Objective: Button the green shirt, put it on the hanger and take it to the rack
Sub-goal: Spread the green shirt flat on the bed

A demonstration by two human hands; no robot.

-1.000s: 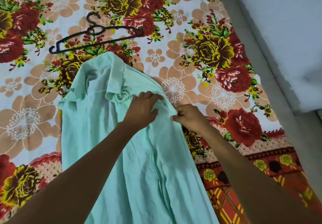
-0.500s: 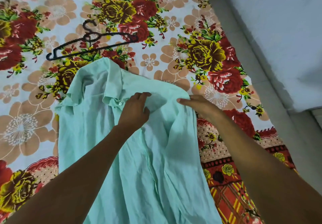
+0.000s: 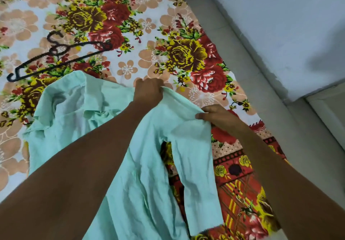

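The mint green shirt (image 3: 149, 165) lies spread on the flowered bedsheet, collar toward the far left and its right sleeve laid out down the near right. My left hand (image 3: 148, 91) grips the shirt's right shoulder at the top edge. My right hand (image 3: 217, 115) pinches the fabric at the upper end of that sleeve. A black hanger (image 3: 56, 56) lies flat on the sheet just beyond the collar, apart from the shirt. The shirt's button placket is covered by my left forearm.
The flowered bedsheet (image 3: 168, 34) covers the bed. Along its right edge run a pale grey floor strip (image 3: 261, 90) and a light wall (image 3: 280, 24).
Both hands have moved up and to the right, pulling the shirt's right shoulder outward. The right sleeve, bunched before, now lies unfolded along the near right.
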